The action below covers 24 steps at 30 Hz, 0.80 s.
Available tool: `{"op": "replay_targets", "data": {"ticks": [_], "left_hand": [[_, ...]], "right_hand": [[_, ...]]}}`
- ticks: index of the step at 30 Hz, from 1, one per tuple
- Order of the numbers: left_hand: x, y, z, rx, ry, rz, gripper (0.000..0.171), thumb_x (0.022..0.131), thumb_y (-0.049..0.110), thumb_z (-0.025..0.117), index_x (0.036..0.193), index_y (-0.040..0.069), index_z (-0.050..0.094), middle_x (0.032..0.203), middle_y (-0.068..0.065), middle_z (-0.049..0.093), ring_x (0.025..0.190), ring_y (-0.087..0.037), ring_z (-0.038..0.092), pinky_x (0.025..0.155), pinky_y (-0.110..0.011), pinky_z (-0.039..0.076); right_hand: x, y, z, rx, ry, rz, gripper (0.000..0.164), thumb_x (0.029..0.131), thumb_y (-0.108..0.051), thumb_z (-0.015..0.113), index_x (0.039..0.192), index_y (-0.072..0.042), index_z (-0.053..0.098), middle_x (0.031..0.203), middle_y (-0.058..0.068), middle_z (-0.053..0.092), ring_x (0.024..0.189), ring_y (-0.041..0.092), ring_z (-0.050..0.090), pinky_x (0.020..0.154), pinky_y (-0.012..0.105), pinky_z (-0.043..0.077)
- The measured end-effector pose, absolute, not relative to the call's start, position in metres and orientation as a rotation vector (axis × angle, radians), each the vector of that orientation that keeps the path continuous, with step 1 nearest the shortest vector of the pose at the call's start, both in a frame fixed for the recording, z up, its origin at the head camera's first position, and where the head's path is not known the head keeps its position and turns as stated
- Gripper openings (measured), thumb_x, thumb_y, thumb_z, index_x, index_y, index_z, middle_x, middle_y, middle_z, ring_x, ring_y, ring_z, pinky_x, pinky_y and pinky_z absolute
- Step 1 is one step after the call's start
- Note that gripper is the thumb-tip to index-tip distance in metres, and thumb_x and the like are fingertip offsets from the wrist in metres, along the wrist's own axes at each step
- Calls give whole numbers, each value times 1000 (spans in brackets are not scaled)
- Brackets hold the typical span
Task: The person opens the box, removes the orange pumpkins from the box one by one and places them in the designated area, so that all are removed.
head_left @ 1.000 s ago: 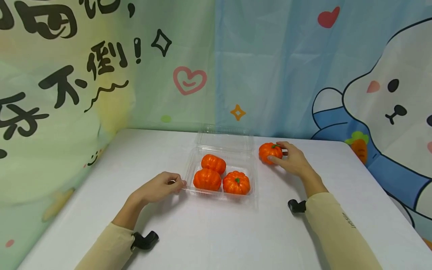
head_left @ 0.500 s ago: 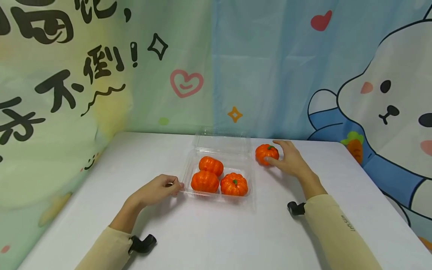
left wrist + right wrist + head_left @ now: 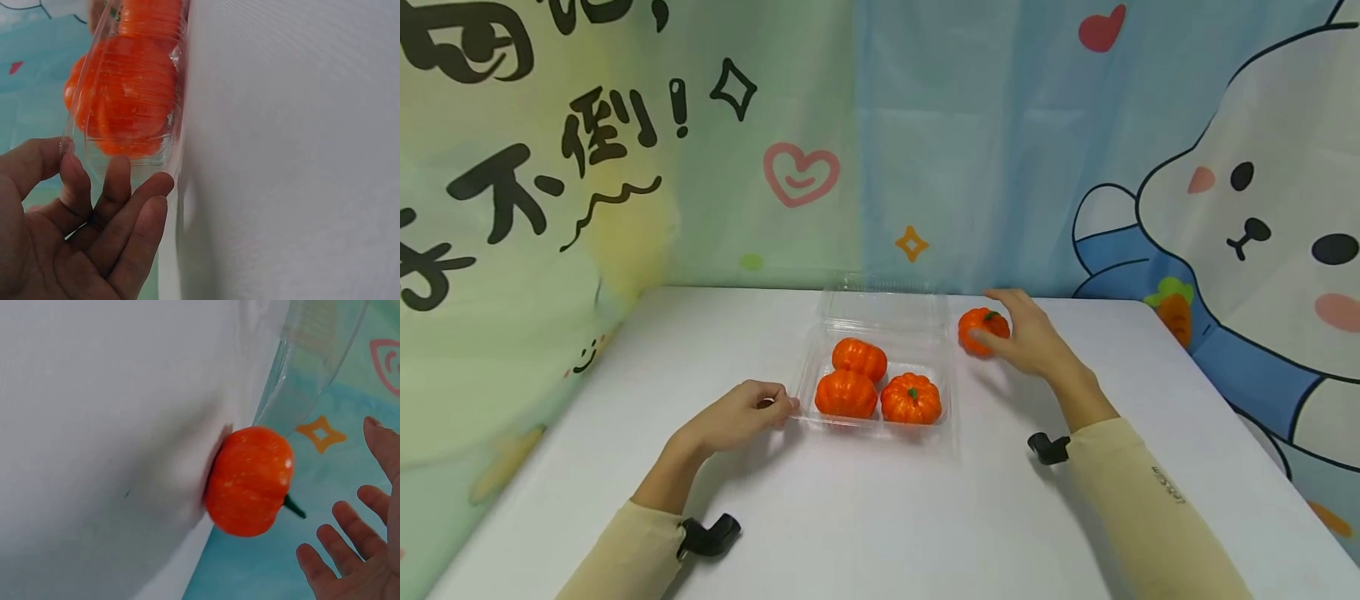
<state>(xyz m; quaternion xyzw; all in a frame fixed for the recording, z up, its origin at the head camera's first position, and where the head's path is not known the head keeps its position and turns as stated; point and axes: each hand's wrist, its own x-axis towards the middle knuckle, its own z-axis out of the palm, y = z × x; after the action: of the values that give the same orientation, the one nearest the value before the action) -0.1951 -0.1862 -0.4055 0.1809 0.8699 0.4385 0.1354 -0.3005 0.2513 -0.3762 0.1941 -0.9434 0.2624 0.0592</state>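
Observation:
A clear plastic clamshell box lies with its lid laid back on the white table. Inside it are three small orange pumpkins; the front right pumpkin shows its green stem. My left hand pinches the box's front left corner between thumb and index finger, the other fingers bent below the rim in the left wrist view. Right of the box a fourth pumpkin sits on the table, stem up. My right hand is beside it, fingers spread and apart from it in the right wrist view.
The white table reaches back to a printed cloth backdrop with a cartoon animal and lettering. The raised clear lid stands near the table's back edge. Black wrist mounts stick out from both sleeves.
My right hand's fingers have spread away from the pumpkin they were around, and it stays on the table. My left hand keeps its pinch on the box. The head view has shifted slightly.

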Motion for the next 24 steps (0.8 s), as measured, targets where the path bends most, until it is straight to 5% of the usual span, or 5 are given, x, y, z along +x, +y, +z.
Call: {"op": "replay_targets", "data": {"ticks": [24], "left_hand": [[-196, -187, -407, 521, 2501, 1285, 32, 103, 27, 59, 83, 2, 60, 82, -10, 58, 78, -18, 46, 65, -29, 33]], "right_hand": [[-282, 218, -366, 737, -2886, 824, 73, 94, -46, 72, 152, -12, 44, 153, 14, 45, 141, 38, 42, 113, 63, 35]]}}
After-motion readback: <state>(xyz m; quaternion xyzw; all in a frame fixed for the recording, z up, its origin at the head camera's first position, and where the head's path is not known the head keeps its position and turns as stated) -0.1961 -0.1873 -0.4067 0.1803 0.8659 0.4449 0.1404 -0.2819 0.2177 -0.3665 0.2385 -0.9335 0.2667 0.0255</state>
